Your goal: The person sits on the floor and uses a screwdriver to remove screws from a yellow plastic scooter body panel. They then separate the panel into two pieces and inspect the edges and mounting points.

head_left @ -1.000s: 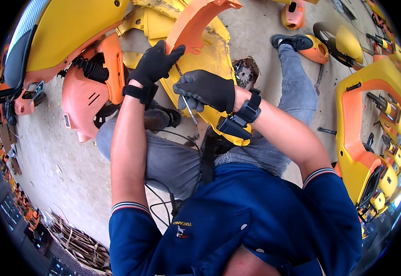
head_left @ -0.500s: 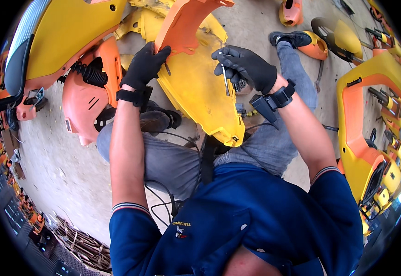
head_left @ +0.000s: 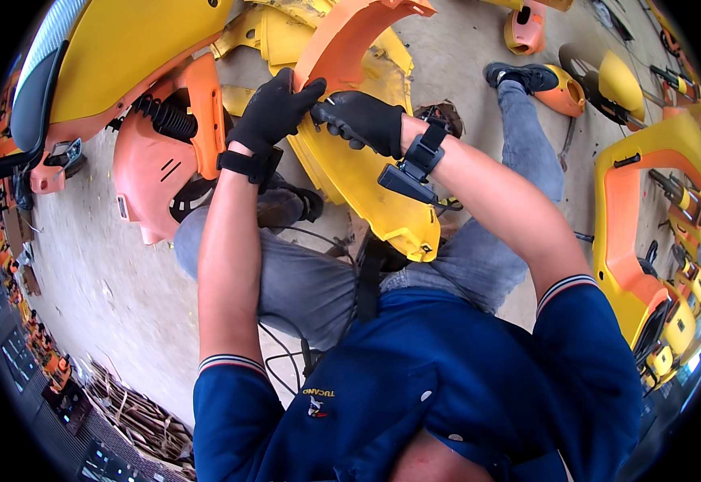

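Observation:
My left hand (head_left: 276,108), in a black glove, is closed on the lower end of a curved orange panel (head_left: 338,44). Just right of it, my gloved right hand (head_left: 362,122) has its fingers curled beside that same end. A slim metal rod seen in this hand half a second ago is now mostly hidden by the fingers. Beneath both hands a long yellow body panel (head_left: 366,181) slopes toward my lap, dusty in its upper part. How the orange panel and the yellow one meet is covered by my hands.
To the left stands a yellow and orange scooter body (head_left: 133,60) with a black spring (head_left: 164,119) and a salmon-coloured shell (head_left: 149,173). An orange and yellow frame (head_left: 612,209) stands at right. An orange cover (head_left: 563,90) lies by my shoe (head_left: 519,76). Cables (head_left: 282,349) hang near my leg.
My right hand has moved left, bringing the slim rod up to my left hand. The left hand and orange panel have shifted slightly right in the picture, as has the surrounding scene.

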`<act>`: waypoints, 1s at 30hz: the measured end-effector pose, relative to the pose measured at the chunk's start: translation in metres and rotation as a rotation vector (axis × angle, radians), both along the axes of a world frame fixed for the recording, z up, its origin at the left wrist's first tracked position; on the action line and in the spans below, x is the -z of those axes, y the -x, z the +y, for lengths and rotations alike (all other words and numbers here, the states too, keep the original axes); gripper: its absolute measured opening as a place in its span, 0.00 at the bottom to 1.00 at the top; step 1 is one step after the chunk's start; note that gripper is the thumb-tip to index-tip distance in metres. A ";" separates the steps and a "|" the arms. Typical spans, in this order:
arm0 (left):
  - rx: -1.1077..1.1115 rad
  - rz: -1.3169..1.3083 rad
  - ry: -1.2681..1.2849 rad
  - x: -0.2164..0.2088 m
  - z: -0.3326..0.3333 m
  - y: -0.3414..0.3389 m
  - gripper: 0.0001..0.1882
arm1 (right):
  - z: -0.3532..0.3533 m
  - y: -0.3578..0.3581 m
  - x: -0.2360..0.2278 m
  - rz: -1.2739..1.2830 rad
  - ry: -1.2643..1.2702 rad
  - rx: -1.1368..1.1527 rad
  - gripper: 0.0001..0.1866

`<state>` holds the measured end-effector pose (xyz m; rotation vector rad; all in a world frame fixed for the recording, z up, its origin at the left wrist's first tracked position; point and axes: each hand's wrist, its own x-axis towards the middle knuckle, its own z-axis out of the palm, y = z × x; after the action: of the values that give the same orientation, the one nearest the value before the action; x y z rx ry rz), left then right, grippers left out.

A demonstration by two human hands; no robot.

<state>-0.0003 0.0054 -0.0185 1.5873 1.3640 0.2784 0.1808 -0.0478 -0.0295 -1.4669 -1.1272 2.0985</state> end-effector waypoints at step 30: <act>-0.124 0.071 -0.150 0.006 0.010 0.015 0.22 | -0.055 -0.124 0.017 -0.081 -0.017 0.428 0.09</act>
<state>-0.0153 0.0154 -0.0246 1.6509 1.5290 0.4111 0.3047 -0.1027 -0.0467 -1.6276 -0.7675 1.7440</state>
